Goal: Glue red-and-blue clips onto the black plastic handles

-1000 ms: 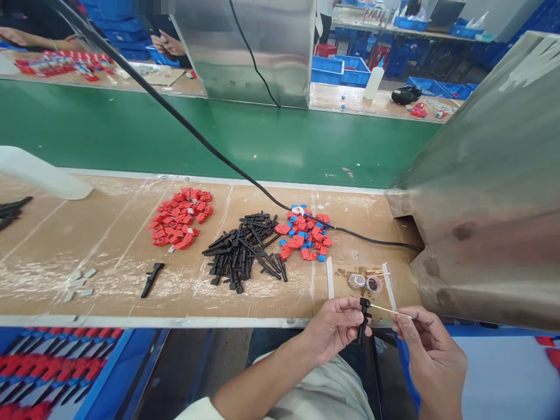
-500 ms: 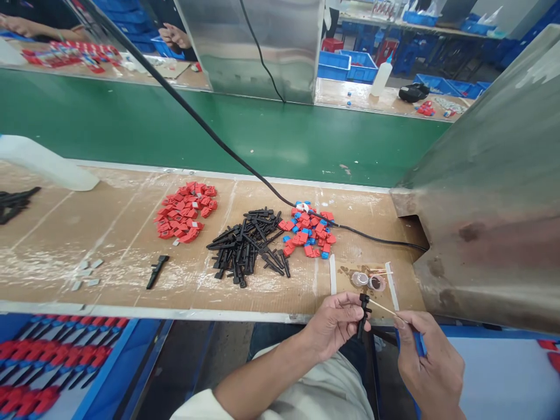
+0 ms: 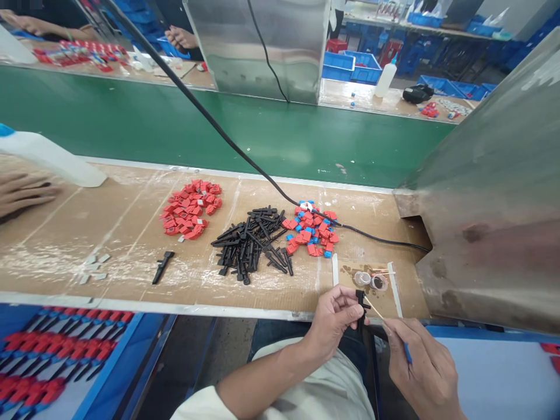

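Between the thumb and fingers of my left hand [image 3: 336, 322] is a black toy gun [image 3: 360, 309], held upright near the table's front edge. My right hand [image 3: 422, 364] pinches a thin wooden stick [image 3: 375, 307], whose tip meets the upper part of the toy gun. Just beyond my hands, two small round cups stand on the cardboard: a pale cup [image 3: 362, 278] and a cup with dark liquid [image 3: 378, 283]. More thin sticks [image 3: 383, 272] lie behind them. Left of these spreads a pile of black toy guns [image 3: 249, 245].
Red-and-blue pieces [image 3: 312, 230] and red pieces [image 3: 192, 209] lie in piles. A single toy gun [image 3: 163, 268] and grey chips [image 3: 93, 268] are further left. A black cable [image 3: 245, 154] crosses overhead. Another person's hand [image 3: 21, 192] rests by a white bottle [image 3: 56, 156].
My right hand and the stick have shifted slightly left, with the stick now steeper. Another person's hand has appeared at the far left, where black pieces lay. The view has turned a little.
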### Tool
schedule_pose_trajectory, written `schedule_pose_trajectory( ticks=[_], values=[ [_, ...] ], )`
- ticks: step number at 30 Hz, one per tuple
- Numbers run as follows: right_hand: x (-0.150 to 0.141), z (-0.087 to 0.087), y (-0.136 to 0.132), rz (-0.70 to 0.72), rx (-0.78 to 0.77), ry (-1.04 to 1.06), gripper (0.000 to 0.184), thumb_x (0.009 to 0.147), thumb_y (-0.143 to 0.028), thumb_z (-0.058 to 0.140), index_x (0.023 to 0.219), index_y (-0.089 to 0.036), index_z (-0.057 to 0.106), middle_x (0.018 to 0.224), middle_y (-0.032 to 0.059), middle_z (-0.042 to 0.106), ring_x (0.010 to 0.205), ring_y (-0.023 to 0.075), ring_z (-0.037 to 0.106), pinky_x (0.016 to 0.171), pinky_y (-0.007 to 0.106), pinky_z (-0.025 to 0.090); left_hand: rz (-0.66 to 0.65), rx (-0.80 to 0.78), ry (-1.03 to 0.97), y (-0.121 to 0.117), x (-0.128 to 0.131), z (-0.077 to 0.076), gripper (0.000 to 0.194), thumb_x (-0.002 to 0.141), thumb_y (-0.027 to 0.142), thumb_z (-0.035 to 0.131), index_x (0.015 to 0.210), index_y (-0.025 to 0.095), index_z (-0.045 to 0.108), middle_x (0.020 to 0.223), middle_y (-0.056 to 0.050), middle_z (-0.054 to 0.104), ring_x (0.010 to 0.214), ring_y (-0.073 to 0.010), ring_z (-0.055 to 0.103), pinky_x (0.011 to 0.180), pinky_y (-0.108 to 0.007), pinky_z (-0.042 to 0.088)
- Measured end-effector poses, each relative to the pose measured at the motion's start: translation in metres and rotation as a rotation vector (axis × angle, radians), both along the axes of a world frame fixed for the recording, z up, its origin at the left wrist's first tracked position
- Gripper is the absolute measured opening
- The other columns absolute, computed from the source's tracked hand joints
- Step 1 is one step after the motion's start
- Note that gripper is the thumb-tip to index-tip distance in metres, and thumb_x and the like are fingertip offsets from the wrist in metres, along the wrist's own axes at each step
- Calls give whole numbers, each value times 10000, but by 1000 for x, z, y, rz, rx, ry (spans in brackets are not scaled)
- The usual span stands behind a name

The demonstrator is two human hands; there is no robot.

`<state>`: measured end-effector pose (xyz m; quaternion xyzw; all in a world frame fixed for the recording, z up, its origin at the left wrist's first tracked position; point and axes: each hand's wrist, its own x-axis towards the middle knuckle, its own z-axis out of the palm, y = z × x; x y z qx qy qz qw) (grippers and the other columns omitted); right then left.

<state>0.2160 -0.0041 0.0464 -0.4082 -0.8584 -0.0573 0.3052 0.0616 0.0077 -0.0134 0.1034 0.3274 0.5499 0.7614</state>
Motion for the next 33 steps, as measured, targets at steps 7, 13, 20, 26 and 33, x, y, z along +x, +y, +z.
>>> schedule_pose_trajectory(
  ticks=[7, 13, 20, 26, 33],
  values=[
    [-3, -3, -1, -13, -27, 72, 130, 1018, -98, 570, 1079, -199, 622, 824, 36, 734, 697, 152, 697, 660, 263, 544, 10, 82, 121, -3, -2, -5, 560, 576, 498, 984, 864, 137, 667, 677, -13, 678, 573, -145, 643, 472, -218, 406],
    [-6, -8, 2, -59, -161, 237, 98, 1018, -130, 565, 1024, -222, 598, 752, -13, 687, 615, 118, 652, 606, 225, 515, -40, 97, 111, -8, -3, -10, 558, 583, 485, 986, 869, 136, 658, 674, -12, 673, 571, -155, 663, 465, -214, 408],
    [-1, -16, 10, -167, -304, 386, 85, 1025, -225, 565, 958, -235, 616, 732, -9, 694, 557, 136, 665, 565, 233, 554, -113, 48, 11, -10, -8, -15, 571, 525, 446, 1015, 854, 130, 671, 657, -10, 685, 532, -141, 672, 438, -196, 340],
    [2, -18, 9, -136, -360, 420, 95, 1026, -216, 564, 949, -238, 615, 724, -17, 680, 560, 129, 658, 556, 212, 554, -187, -14, -88, -10, -14, -15, 594, 469, 420, 1035, 849, 121, 690, 672, -36, 712, 516, -117, 657, 405, -172, 287],
    [1, -11, 1, 32, -178, 209, 120, 1019, -112, 534, 1028, -215, 595, 805, 12, 710, 692, 146, 685, 643, 243, 528, -224, -46, -132, -9, -14, -13, 581, 465, 408, 1034, 831, 133, 678, 651, -19, 689, 522, -111, 651, 418, -161, 307]
  ],
)
